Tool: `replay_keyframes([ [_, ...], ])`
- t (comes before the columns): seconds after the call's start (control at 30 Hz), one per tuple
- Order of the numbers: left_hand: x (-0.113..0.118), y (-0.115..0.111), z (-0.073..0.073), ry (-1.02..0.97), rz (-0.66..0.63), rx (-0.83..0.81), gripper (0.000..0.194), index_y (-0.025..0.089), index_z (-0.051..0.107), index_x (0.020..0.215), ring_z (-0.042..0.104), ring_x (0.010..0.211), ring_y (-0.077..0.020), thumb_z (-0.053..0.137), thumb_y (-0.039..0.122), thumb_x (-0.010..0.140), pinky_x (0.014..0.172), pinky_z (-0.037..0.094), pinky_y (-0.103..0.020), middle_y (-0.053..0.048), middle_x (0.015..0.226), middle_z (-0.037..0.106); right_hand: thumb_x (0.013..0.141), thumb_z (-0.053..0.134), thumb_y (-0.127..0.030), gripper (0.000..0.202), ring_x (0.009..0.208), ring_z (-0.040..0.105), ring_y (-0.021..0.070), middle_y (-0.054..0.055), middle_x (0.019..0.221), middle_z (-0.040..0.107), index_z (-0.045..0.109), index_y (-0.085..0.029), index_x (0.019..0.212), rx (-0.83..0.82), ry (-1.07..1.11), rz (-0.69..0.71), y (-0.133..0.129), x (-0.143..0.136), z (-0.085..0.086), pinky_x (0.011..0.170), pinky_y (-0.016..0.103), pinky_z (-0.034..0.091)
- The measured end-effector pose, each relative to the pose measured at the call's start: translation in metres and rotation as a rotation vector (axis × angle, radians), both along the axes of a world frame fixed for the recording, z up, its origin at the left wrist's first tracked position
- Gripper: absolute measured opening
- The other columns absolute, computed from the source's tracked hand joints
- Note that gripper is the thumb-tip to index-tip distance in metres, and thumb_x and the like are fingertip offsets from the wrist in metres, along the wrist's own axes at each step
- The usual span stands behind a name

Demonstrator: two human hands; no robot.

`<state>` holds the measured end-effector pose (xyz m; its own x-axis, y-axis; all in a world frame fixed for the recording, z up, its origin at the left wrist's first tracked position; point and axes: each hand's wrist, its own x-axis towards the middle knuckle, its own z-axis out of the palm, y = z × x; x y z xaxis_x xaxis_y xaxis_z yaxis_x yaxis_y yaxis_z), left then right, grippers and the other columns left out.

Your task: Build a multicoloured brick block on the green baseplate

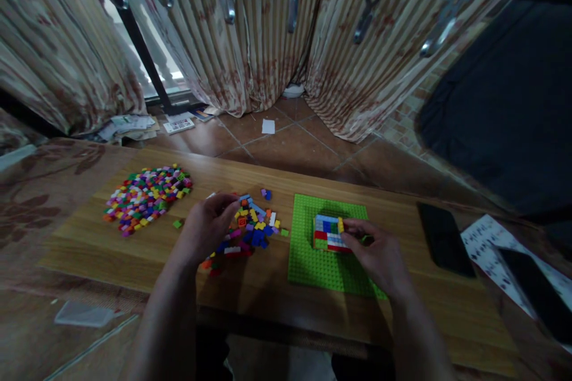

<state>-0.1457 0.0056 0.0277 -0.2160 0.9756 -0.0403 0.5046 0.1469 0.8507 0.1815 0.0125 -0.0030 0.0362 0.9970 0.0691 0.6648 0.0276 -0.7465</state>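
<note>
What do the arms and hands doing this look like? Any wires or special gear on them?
They're a person's: the left hand and right hand wear no gloves. No sleeves, watches or cables show on the forearms. The picture is too dim to rule out rings or small markings.

readable text: none | printed paper: too small to read

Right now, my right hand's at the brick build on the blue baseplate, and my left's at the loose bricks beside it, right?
Not quite: the baseplate is green, not blue, as the head view shows. Your right hand is at the brick build, and your left hand at the loose bricks.
</note>
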Motion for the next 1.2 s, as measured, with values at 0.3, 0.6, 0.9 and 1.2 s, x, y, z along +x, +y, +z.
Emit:
replay_keyframes([
  [0.3,-0.003,0.000,-0.002,-0.002,0.001,0.006,0.041,0.013,0.071,0.097,0.065,0.074,-0.0197,0.057,0.047,0.078,0.061,0.049,-0.025,-0.005,0.083,0.073,0.075,0.066,-0.049,0.045,0.084,0.063,0.0215,0.008,0.102,0.068,0.067,-0.020,0.110,0.064,-0.033,0.015,0.003,0.010,-0.005,0.075,0.038,0.050],
  [0.6,-0.006,-0.001,-0.002,-0.016,0.010,0.043,0.038,0.013,0.070,0.096,0.064,0.075,-0.0189,0.057,0.044,0.079,0.066,0.048,-0.026,-0.005,0.083,0.073,0.085,0.057,-0.046,0.040,0.115,0.055,0.0262,0.011,0.123,0.059,0.062,-0.022,0.117,0.125,-0.126,0.229,0.009,0.008,-0.019,0.099,0.049,0.042],
  [0.9,-0.022,-0.005,-0.001,-0.041,0.127,0.097,0.033,0.013,0.071,0.097,0.064,0.073,-0.0166,0.057,0.037,0.080,0.064,0.047,-0.025,-0.006,0.084,0.073,0.073,0.060,-0.066,0.058,0.078,0.063,0.0259,0.010,0.095,0.067,0.066,-0.021,0.110,0.243,-0.136,-0.188,-0.005,-0.014,0.011,0.066,0.040,0.050],
  [1.2,-0.040,-0.009,-0.011,-0.083,0.261,0.153,0.029,0.014,0.072,0.095,0.063,0.067,-0.0145,0.058,0.035,0.080,0.062,0.048,-0.025,-0.005,0.080,0.072,0.088,0.056,-0.030,0.033,0.082,0.064,0.0199,0.005,0.092,0.069,0.061,-0.022,0.119,0.346,-0.089,0.567,-0.043,-0.112,-0.023,0.075,0.034,0.053],
])
